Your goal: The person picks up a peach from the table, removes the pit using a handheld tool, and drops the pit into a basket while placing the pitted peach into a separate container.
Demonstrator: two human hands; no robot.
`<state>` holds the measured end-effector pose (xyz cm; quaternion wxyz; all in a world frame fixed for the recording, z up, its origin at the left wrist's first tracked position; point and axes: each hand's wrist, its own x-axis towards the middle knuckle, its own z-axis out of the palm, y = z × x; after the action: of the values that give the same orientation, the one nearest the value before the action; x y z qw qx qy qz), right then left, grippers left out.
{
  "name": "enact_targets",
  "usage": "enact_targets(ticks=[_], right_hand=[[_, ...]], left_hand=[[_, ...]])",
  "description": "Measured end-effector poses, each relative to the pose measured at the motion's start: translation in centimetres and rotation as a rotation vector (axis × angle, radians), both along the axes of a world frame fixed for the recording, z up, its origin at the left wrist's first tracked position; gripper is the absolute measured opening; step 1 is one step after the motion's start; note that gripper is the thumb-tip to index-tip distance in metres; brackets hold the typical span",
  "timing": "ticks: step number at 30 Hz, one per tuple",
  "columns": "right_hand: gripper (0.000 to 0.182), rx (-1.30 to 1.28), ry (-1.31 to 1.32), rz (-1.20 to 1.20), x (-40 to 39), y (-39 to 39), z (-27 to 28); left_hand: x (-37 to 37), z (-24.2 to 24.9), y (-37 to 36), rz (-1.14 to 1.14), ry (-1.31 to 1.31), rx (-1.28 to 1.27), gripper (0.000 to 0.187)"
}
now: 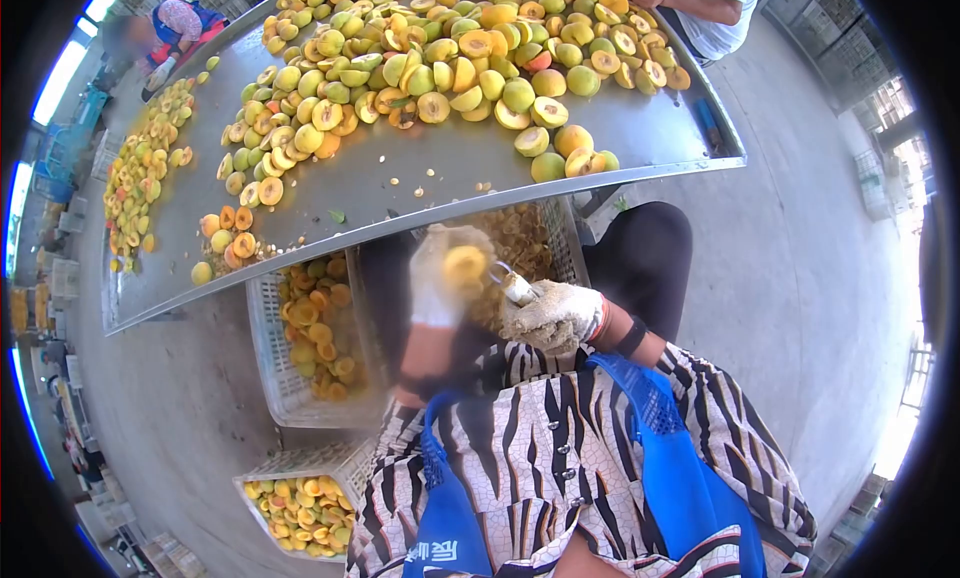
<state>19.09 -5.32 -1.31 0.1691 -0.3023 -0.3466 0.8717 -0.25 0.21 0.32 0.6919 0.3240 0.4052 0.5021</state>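
Note:
My left hand (437,288), in a white glove and blurred by motion, holds a yellow peach half (464,264) with its cut side showing. A pitting tool with a wire loop (500,272) and a pale wrapped handle is gripped in my right hand (555,318), whose white glove is stained. The loop points at the peach half and is close beside it. Both hands are over my lap, just below the near edge of the metal table (370,193). Under them, a crate (565,240) of brown pits and scraps is partly hidden.
Many halved peaches (475,44) are heaped on the table, with another pile (150,168) to the left. A white crate (262,328) of peach halves stands beside my left leg, another crate (350,468) below it. Two people (185,26) (715,13) are across the table.

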Motion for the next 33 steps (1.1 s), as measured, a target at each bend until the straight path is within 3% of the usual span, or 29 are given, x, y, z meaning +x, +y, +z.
enact_targets(ticks=[2,3,5,6,7,10,11,13,15,17,19,22,25,26,29,31,33], right_hand=[[0.014,-0.075,-0.065,-0.175,0.0,0.1,0.1],[0.014,-0.107,-0.095,-0.264,-0.1,0.2,0.2],[0.015,-0.229,-0.043,-0.316,0.4,0.5,1.3],[0.018,-0.328,0.001,-0.335,0.8,0.7,1.5],[0.017,-0.247,-0.033,-0.349,0.4,0.7,0.6],[0.016,-0.050,-0.088,-0.369,-0.4,0.2,-0.9],[0.018,0.032,-0.123,-0.362,-0.6,0.0,-0.8],[0.022,0.173,-0.268,-0.320,-0.6,-0.1,-0.3],[0.025,0.244,-0.388,-0.255,-0.2,0.0,0.4],[0.027,0.258,-0.418,-0.213,0.1,0.0,0.5],[0.026,0.115,-0.385,-0.275,0.5,0.1,1.0],[0.025,0.059,-0.304,-0.392,0.4,-0.6,-0.6],[0.025,0.205,-0.291,-0.346,0.5,-0.9,-1.7],[0.025,0.210,-0.313,-0.324,0.4,-1.0,-1.3],[0.025,0.105,-0.463,-0.263,0.3,-0.5,1.3],[0.025,0.136,-0.488,-0.249,0.1,-0.8,1.1],[0.025,0.174,-0.559,-0.235,-0.1,-1.0,1.1]], left_hand=[[-4.0,-2.7,1.5,0.312,0.196,0.222,0.042],[-6.3,-1.9,1.8,0.443,-0.006,0.204,0.035],[-9.8,0.7,2.1,0.777,0.567,0.229,0.024],[-12.5,0.8,2.4,0.826,0.931,0.345,0.022],[-13.7,1.5,2.9,0.860,1.298,0.461,0.025],[-11.6,2.4,5.0,0.768,1.055,0.362,0.034],[-8.9,2.4,6.1,0.668,0.856,0.415,0.037],[-2.2,3.7,7.7,0.378,0.762,0.377,0.037],[3.3,2.8,10.7,0.135,1.010,0.394,0.048],[8.2,0.6,14.0,-0.062,1.050,0.265,0.067],[12.1,-0.1,15.8,-0.230,1.101,0.168,0.077],[15.4,0.6,15.2,-0.281,1.292,0.227,0.094],[16.1,-1.8,15.0,-0.313,1.313,0.325,0.088],[15.7,-2.7,15.0,-0.248,1.388,0.511,0.076],[12.2,-4.3,16.8,-0.238,0.959,0.264,0.061],[10.1,0.0,14.5,-0.119,0.695,0.065,0.045],[6.8,0.6,12.9,-0.068,0.164,-0.121,0.032]])
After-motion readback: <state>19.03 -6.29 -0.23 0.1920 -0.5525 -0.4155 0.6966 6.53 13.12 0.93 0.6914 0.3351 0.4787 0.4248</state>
